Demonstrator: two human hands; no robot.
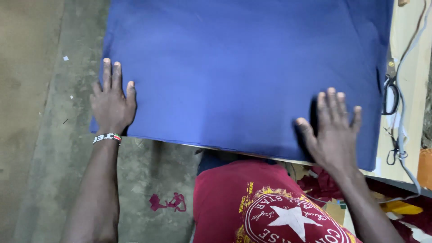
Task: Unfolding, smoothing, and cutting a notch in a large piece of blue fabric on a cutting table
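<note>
Both palms flat — left hand, right hand — on blue cloth.

From my headcam I've got both palms flat on a big blue cloth spread over a table: left hand at its left edge, right hand near the right corner. Scissors sit just beside the cloth.

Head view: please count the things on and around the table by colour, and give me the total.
Blue: 1, the blue cloth, with the left hand and the right hand flat on it.
Black: 1, the scissors at the table edge.
Grey: 1, the cable.
Red: 1, the scrap on the floor.
Total: 4
</note>
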